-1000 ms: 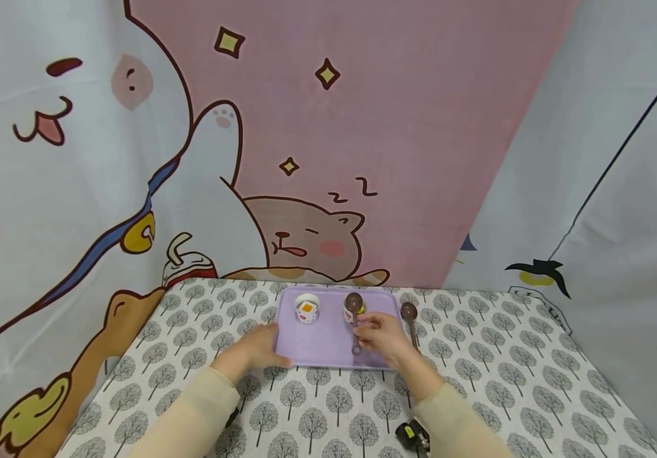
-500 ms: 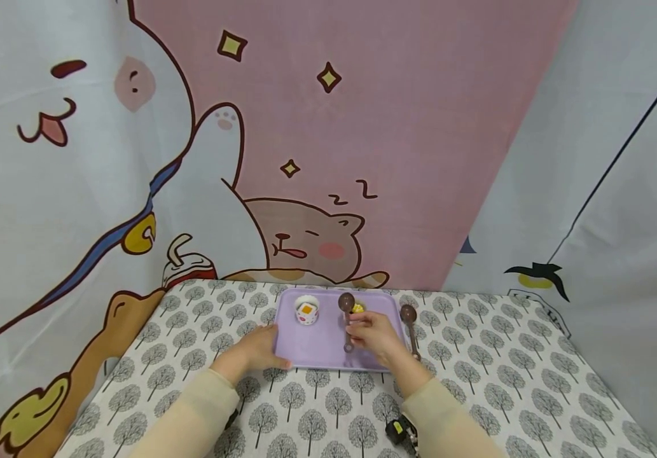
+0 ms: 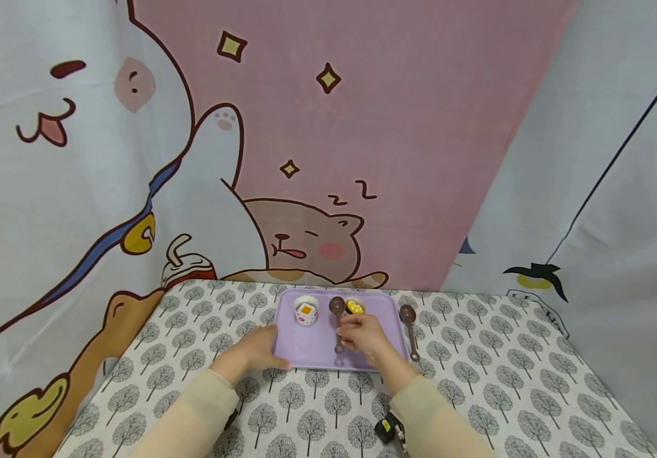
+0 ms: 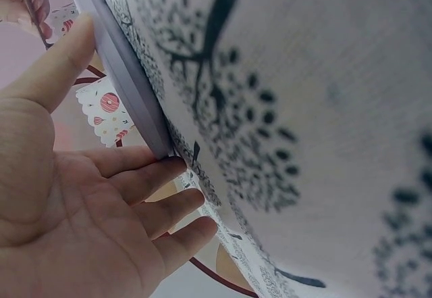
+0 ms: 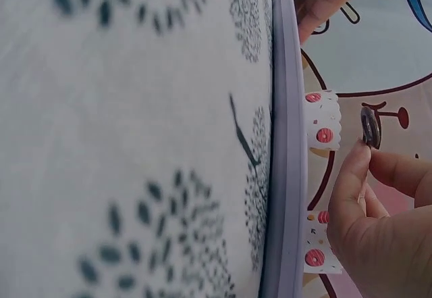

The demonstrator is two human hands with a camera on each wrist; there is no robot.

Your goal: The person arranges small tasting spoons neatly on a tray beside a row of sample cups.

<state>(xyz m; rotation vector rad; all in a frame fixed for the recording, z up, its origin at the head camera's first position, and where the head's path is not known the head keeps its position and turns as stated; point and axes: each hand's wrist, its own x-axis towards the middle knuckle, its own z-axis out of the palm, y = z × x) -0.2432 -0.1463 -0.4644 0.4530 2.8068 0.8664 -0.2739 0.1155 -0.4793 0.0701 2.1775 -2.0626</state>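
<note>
My right hand (image 3: 365, 337) pinches the handle of a brown spoon (image 3: 337, 306) between thumb and fingers, close over a lilac tray (image 3: 305, 348). The spoon's round bowl points away from me; in the right wrist view its ring end (image 5: 370, 128) shows at the fingertips. My left hand (image 3: 255, 347) touches the tray's near left corner, thumb at the front rim and fingers straight along the side. On the tray, a patterned paper cup (image 3: 307, 317) holds a white filling with an orange square. Yellow pieces (image 3: 354, 307) top the second cup, partly hidden by my right hand.
A second brown spoon (image 3: 409, 318) lies on the tree-print tablecloth (image 3: 465, 381), right beside the tray. A small black device (image 3: 385, 427) shows at my right sleeve. Behind the table hangs a cartoon-print curtain (image 3: 408, 146).
My right hand has carried the spoon left, from in front of the right cup to between the two cups, uncovering the yellow pieces. My left hand has stayed on the tray corner.
</note>
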